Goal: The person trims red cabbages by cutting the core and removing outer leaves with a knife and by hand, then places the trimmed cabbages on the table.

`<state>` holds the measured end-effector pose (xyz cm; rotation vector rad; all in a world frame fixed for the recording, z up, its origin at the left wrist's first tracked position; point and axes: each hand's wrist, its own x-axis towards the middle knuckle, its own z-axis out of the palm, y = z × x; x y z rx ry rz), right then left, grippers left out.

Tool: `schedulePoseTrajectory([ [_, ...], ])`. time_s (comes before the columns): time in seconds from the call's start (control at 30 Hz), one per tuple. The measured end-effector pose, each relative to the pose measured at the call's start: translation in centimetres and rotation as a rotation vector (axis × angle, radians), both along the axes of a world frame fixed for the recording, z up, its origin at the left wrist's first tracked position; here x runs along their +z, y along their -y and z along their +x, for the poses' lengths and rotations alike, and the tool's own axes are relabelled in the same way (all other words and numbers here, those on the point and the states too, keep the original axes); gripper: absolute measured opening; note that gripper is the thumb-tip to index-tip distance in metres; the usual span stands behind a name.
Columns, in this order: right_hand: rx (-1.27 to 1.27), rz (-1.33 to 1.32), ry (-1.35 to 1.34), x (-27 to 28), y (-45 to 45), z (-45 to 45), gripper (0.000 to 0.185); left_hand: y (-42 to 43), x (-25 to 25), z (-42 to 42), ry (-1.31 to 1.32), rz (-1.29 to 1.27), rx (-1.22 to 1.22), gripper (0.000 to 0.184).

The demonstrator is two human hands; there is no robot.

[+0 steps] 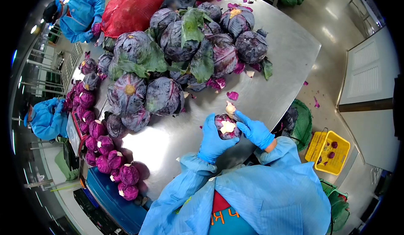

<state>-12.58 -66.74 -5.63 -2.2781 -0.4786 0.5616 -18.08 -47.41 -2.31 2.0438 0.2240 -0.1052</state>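
A small red cabbage (227, 127) with a pale cut base facing up is held over the near edge of the steel table. My left hand (213, 139), in a blue glove, wraps round its left side. My right hand (256, 130), also gloved in blue, is closed at the cabbage's right side. Whatever those fingers grip is mostly hidden. A pale cut stem piece (230, 108) shows just above the cabbage, near the right fingertips. Beyond my hands lies a purple leaf scrap (232, 96) on the table.
Untrimmed red cabbages (165, 97) with outer leaves are heaped before a red mesh sack (136, 8). Trimmed cabbages (104, 144) line the table's left side. Two people in blue work at the left. A yellow crate (328, 153) and green mesh bag (304, 123) stand right.
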Motion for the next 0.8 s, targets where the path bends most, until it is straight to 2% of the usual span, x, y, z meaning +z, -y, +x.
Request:
schedulePoseTrajectory([
  [0.03, 0.029, -0.04, 0.057, 0.6, 0.0, 0.2, 0.063, 0.2, 0.2, 0.0, 0.006, 0.034, -0.02, 0.116],
  [0.1, 0.08, -0.094, 0.031, 0.8, -0.2, 0.8, 0.064, 0.6, -0.3, 0.0, 0.063, 0.115, -0.019, 0.114],
  [0.2, 0.163, -0.114, -0.044, 2.1, -0.3, 2.0, 0.062, 1.0, -0.4, -0.4, 0.005, 0.114, 0.003, 0.116],
  [0.3, 0.146, -0.106, -0.096, 2.4, -0.4, 2.8, 0.059, 1.7, -1.0, -0.6, 0.125, 0.257, -0.027, 0.113],
  [0.43, -0.044, -0.141, -0.101, -1.1, 0.1, 4.5, 0.053, 2.5, -0.2, -0.4, 0.123, 0.309, -0.083, 0.116],
  [0.53, -0.145, 0.199, -0.225, -0.3, -0.6, 4.2, 0.045, 2.4, 0.3, -0.7, 0.137, 0.324, -0.134, 0.116],
  [0.57, -0.239, 0.274, -0.412, 0.4, -0.7, 3.9, 0.038, 1.6, 0.0, -1.0, 0.167, 0.282, -0.149, 0.116],
  [0.67, -0.485, 0.267, -0.636, -1.2, -1.1, 3.2, 0.036, -1.3, -1.1, -2.4, 0.249, 0.099, -0.199, 0.116],
  [0.73, -0.526, 0.179, -0.301, -3.8, -0.5, 2.8, 0.032, -3.0, -2.0, -3.7, 0.252, 0.027, -0.21, 0.118],
  [0.8, -0.483, 0.043, -0.022, -5.8, 1.1, 2.1, 0.031, -3.7, -3.5, -5.2, 0.228, -0.193, -0.072, 0.122],
])
